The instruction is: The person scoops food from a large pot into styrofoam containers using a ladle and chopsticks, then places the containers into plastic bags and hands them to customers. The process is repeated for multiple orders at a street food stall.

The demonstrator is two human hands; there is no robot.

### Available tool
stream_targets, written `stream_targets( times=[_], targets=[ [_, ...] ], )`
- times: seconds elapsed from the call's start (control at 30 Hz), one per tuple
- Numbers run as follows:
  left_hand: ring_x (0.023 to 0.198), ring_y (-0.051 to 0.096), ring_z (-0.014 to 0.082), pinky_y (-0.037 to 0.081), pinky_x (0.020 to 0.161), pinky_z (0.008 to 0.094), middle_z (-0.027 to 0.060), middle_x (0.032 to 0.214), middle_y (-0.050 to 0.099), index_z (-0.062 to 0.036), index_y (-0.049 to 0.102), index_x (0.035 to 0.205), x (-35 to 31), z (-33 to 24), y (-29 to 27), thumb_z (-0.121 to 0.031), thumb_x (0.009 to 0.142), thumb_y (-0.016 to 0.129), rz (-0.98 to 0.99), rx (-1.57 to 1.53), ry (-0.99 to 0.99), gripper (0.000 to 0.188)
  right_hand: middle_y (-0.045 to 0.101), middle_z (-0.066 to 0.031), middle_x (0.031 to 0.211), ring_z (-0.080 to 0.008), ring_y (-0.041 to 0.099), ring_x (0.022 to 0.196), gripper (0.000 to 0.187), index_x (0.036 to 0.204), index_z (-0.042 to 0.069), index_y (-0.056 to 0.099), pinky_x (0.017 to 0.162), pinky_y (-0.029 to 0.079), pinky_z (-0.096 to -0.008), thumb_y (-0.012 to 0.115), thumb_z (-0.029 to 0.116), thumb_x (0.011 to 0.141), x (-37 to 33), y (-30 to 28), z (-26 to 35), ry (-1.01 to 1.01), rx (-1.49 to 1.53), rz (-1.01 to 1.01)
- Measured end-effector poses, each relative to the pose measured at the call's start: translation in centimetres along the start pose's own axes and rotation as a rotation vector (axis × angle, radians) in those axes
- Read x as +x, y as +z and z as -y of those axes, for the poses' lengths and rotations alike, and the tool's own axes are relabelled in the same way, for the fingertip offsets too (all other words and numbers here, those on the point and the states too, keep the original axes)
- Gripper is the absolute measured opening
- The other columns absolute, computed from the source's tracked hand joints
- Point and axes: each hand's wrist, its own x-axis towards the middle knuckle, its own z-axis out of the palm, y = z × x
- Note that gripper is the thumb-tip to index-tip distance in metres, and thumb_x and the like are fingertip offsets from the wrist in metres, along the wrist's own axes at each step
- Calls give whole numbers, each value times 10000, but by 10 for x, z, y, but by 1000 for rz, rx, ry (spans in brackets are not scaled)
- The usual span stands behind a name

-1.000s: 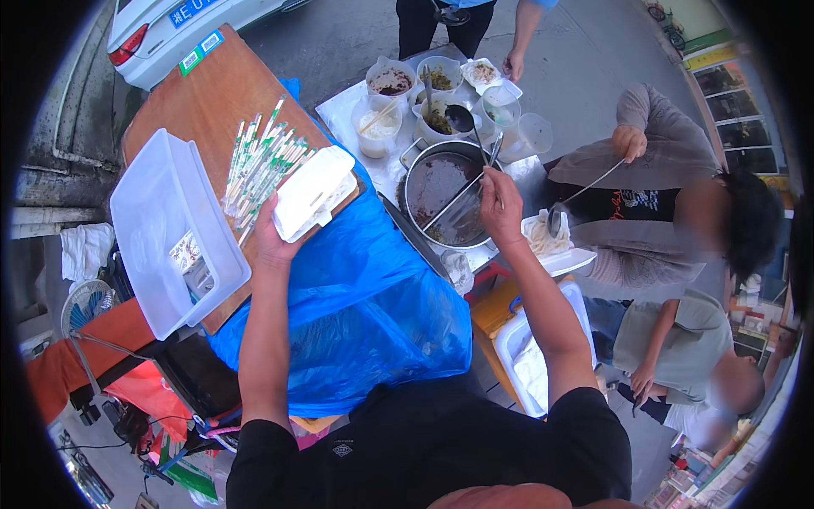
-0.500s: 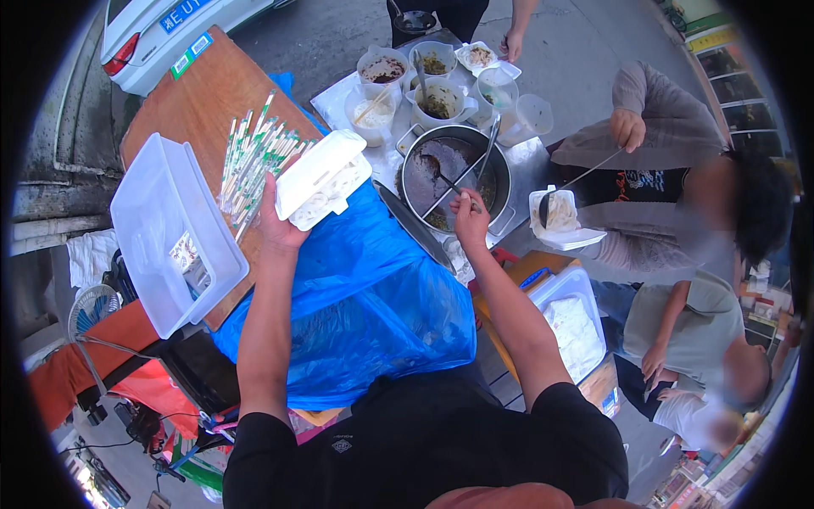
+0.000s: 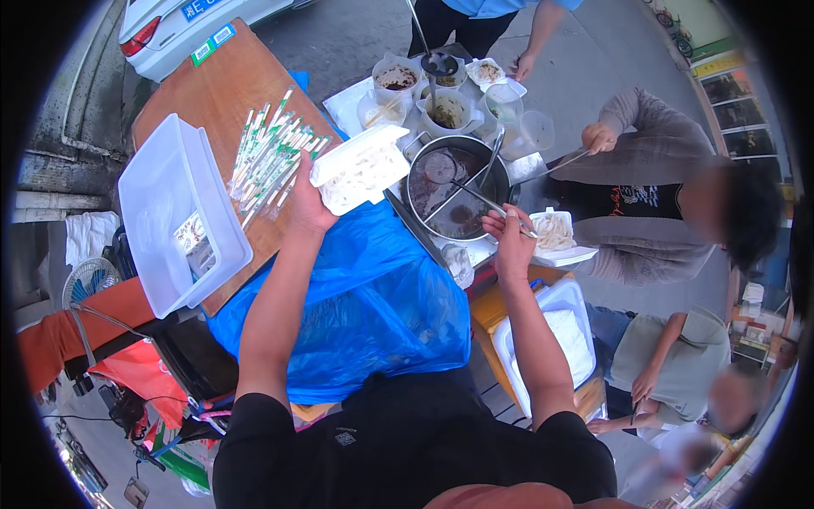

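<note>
White foam forms the open box [image 3: 356,153] that I have gripped at its left edge in the left hand [image 3: 312,201]; pale, noodle-like food [image 3: 360,181] lies inside. Over on the other side, I have the right hand [image 3: 511,242] closed around the handle of a ladle [image 3: 483,200], its bowl in the left compartment of a divided metal pot [image 3: 409,197] (from where I sit, I cannot tell how deep it dips into the dark liquid [image 3: 437,195]). Just beside the right hand I see a second white box [image 3: 564,255], near a co-worker's hand [image 3: 599,137] gripping another long handle [image 3: 566,164]. Wrapped chopsticks [image 3: 271,161] lie heaped on the brown tabletop [image 3: 199,81] close by the left hand, with a translucent bin [image 3: 227,222] to their left and blue plastic [image 3: 365,314] spread below both hands.
</note>
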Motion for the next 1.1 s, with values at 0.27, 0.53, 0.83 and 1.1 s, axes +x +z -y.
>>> stream_targets(
  times=[0.27,0.53,0.83,1.1],
  targets=[
    [1441,520,393,439,1185,537,231,1571,515,32,416,1560,4,11,15,-745,1002,475,26,35,25,958,736,-239,1011,-277,776,838,318,1262,-72,586,751,652,-346,532,207,1118,-27,3,104,-140,-121,87],
    [1446,515,390,430,1196,541,230,1568,515,47,391,1570,13,36,25,-776,992,440,97,-28,-14,1008,746,-234,978,-280,784,826,321,1231,-74,620,734,654,-342,542,217,1120,-51,12,160,-193,-168,159],
    [1397,557,393,448,1181,545,245,1531,542,69,437,1532,24,79,30,-821,960,453,138,22,-86,1058,755,-207,1001,-234,778,871,308,1246,-58,631,764,642,-335,552,215,1125,-73,31,152,-253,-249,301],
    [1445,503,412,400,1207,593,244,1589,475,-6,369,1602,23,85,30,-814,983,390,183,-38,-160,1018,761,-177,1023,-210,769,922,224,1253,-66,648,848,621,-323,580,69,1089,-88,24,137,-612,-539,409]
  ],
)
